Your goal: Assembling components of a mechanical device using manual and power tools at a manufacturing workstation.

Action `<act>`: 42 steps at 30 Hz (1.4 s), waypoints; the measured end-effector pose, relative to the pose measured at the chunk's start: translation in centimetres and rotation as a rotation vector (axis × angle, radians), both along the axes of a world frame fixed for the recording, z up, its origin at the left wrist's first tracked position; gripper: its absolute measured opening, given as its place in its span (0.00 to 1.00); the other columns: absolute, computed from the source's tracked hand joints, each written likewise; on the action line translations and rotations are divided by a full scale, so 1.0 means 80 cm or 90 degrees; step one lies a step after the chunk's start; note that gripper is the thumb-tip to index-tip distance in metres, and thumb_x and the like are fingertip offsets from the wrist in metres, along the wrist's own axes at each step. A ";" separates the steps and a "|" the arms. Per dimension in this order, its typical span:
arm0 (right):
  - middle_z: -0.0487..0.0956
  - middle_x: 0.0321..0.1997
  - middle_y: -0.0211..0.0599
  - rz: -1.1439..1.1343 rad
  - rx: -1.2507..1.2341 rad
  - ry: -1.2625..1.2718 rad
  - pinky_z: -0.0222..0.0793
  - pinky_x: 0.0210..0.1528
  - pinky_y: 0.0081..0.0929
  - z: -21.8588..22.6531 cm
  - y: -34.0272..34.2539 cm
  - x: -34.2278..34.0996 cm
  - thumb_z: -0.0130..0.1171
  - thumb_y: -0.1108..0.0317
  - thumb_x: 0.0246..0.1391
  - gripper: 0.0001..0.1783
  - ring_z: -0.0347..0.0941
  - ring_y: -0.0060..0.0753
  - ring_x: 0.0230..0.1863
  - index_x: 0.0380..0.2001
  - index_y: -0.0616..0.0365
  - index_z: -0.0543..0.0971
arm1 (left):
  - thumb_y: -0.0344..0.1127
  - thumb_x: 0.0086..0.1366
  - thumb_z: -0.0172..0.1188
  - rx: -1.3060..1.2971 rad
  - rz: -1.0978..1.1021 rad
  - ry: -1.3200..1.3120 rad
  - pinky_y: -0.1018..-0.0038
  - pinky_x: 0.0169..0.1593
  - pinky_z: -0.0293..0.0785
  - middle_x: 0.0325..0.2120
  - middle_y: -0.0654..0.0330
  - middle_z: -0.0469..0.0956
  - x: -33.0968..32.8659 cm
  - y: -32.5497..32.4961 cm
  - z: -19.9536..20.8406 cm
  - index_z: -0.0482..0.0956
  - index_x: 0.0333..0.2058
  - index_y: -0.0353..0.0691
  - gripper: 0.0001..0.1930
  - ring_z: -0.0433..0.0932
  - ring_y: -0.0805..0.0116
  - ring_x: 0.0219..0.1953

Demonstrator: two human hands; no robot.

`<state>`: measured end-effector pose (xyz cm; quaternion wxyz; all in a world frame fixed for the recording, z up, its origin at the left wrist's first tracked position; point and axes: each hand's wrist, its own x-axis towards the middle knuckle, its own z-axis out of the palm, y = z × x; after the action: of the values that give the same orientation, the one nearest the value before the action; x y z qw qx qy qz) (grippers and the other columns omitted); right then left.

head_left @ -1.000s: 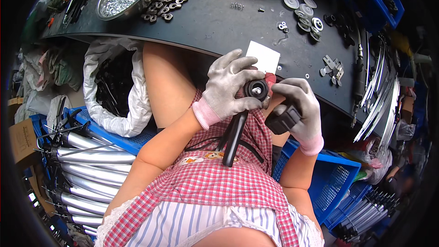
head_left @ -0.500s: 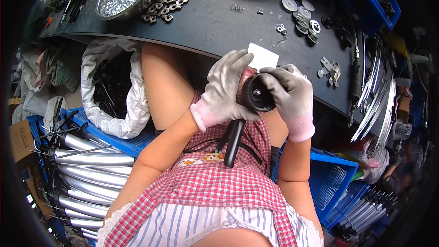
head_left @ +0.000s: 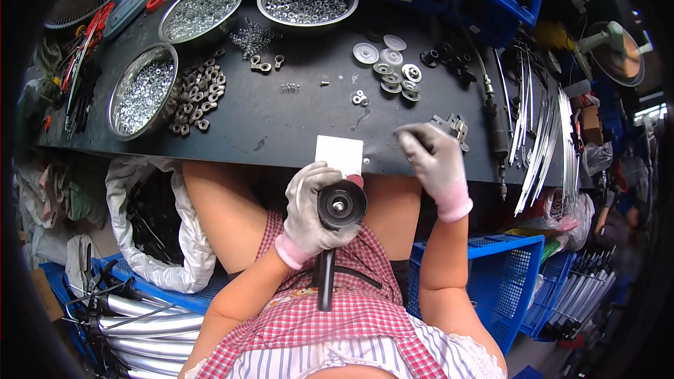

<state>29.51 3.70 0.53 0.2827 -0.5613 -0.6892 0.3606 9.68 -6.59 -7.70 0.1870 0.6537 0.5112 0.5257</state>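
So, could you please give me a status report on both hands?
Left grey-gloved hand holding black round cupped part. Right grey-gloved hand away from it, near grey metal pieces, contents unclear. White square piece beyond left hand.

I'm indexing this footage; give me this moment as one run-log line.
left hand: holding black round part | right hand: apart from it, near metal clips | ahead: white card

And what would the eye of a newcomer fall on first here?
Likely the round black cup-shaped part, held in the gloved left hand near the picture's middle. Then three metal bowls of small shiny parts, on the dark table at upper left, and translucent discs beyond the gloved right hand.
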 end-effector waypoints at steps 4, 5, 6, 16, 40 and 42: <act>0.82 0.43 0.39 -0.126 0.265 -0.378 0.73 0.46 0.34 -0.005 0.116 0.052 0.65 0.62 0.53 0.13 0.78 0.39 0.44 0.40 0.55 0.84 | 0.39 0.33 0.75 0.007 -0.009 -0.047 0.56 0.60 0.67 0.43 0.57 0.76 0.004 0.002 0.002 0.70 0.46 0.41 0.37 0.73 0.49 0.53; 0.81 0.46 0.38 -0.131 0.374 -0.567 0.71 0.50 0.35 -0.008 0.146 0.054 0.66 0.63 0.51 0.13 0.76 0.39 0.49 0.41 0.53 0.84 | 0.39 0.33 0.75 0.009 -0.005 -0.046 0.56 0.60 0.67 0.43 0.57 0.76 0.005 0.000 -0.004 0.70 0.46 0.41 0.37 0.73 0.49 0.53; 0.78 0.52 0.38 -0.112 0.388 -0.542 0.68 0.56 0.38 -0.011 0.174 0.058 0.67 0.63 0.49 0.15 0.72 0.42 0.55 0.43 0.50 0.84 | 0.39 0.35 0.76 0.008 -0.011 -0.052 0.57 0.62 0.65 0.46 0.56 0.73 0.007 -0.001 -0.010 0.69 0.48 0.41 0.38 0.70 0.51 0.55; 0.82 0.45 0.35 0.023 0.329 -0.182 0.70 0.53 0.31 -0.023 0.207 0.039 0.74 0.58 0.43 0.20 0.77 0.32 0.47 0.37 0.59 0.82 | 0.46 0.36 0.78 0.029 0.042 -0.058 0.57 0.61 0.66 0.46 0.55 0.72 0.009 -0.005 -0.017 0.69 0.48 0.41 0.40 0.70 0.50 0.55; 0.82 0.33 0.26 0.275 0.435 -0.066 0.72 0.43 0.34 -0.017 -0.075 -0.052 0.74 0.72 0.31 0.14 0.76 0.37 0.37 0.26 0.52 0.81 | 0.44 0.33 0.78 0.137 0.101 -0.046 0.57 0.50 0.73 0.39 0.52 0.77 0.013 0.009 -0.012 0.69 0.45 0.42 0.38 0.78 0.48 0.43; 0.82 0.33 0.26 0.280 0.409 -0.059 0.72 0.44 0.35 -0.018 -0.071 -0.048 0.74 0.72 0.32 0.14 0.77 0.37 0.38 0.26 0.53 0.81 | 0.45 0.33 0.78 0.135 0.097 -0.047 0.57 0.50 0.73 0.39 0.52 0.77 0.011 0.008 -0.008 0.69 0.45 0.42 0.38 0.78 0.48 0.43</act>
<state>25.64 -1.94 -0.90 0.3285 -0.2992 -0.8827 0.1530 10.60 -5.95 -8.30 0.0951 0.6094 0.4934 0.6133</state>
